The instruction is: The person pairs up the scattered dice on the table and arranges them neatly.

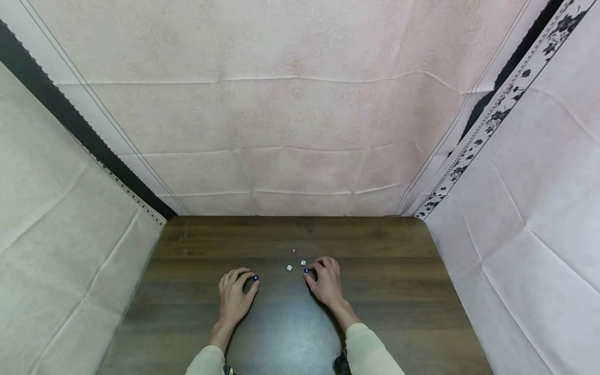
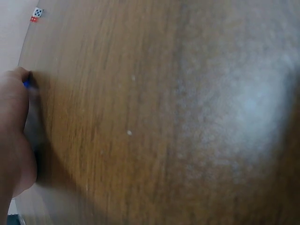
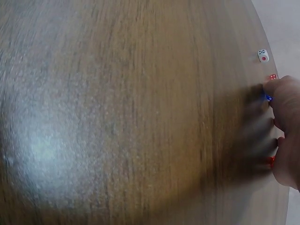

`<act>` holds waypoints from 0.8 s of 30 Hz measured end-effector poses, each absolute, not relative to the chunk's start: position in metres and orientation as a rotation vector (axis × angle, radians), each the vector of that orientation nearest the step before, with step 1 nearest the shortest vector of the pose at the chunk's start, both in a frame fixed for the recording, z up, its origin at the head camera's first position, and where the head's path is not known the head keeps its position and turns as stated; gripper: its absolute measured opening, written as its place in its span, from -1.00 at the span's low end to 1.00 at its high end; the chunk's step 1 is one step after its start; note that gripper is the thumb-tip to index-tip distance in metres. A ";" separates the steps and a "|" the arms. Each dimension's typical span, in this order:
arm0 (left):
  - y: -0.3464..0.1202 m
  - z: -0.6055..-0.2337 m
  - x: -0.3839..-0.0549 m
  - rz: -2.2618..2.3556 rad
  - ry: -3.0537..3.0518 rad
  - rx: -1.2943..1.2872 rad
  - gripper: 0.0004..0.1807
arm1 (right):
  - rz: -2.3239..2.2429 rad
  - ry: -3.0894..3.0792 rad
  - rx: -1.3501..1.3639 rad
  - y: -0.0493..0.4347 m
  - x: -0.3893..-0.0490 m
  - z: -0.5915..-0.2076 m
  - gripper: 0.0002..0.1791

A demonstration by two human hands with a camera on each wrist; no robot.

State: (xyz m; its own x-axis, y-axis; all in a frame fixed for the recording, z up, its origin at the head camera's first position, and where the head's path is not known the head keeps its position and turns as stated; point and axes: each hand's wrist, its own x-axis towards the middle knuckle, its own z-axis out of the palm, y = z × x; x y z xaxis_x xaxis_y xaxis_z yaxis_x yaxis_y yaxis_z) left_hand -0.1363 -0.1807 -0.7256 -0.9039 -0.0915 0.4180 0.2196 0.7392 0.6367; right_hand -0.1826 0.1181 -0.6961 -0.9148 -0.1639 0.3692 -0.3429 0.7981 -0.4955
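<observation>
Between thumb and index finger, my left hand (image 1: 233, 298) pinches a small blue die (image 1: 255, 278) close over the table, left of the other dice. My right hand (image 1: 327, 282) pinches another blue die (image 1: 306, 270) at its fingertips. Two white dice lie near it: one (image 1: 303, 263) just beyond the fingertips, one (image 1: 289, 268) slightly to the left. Farther back sits a red die (image 1: 294, 251). In the right wrist view, something small and red (image 3: 272, 162) shows at the edge of the right hand, mostly hidden by it.
The brown wooden table (image 1: 281, 323) has its far edge against a pale hanging cloth (image 1: 290, 125). Similar cloths hang along the left (image 1: 70, 234) and right (image 1: 525, 234) sides. Light glares off the tabletop between the forearms.
</observation>
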 end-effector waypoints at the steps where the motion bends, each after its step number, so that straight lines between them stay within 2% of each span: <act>1: -0.181 -0.726 -0.136 -0.997 -2.510 -0.097 -0.74 | 0.824 -2.676 0.389 0.118 -0.183 -0.696 -0.80; 24: -0.178 -0.721 -0.135 -0.998 -2.490 -0.097 -0.79 | 0.828 -2.672 0.417 0.123 -0.184 -0.697 -0.86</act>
State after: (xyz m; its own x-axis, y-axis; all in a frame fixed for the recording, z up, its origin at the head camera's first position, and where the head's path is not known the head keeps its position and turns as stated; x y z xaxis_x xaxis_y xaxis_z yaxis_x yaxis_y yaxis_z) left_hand -0.1347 -0.1779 -0.7206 -0.8946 -0.1005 0.4354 0.2281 0.7352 0.6384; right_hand -0.1837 0.1234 -0.6973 -0.9090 -0.1816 0.3753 -0.3619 0.7905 -0.4941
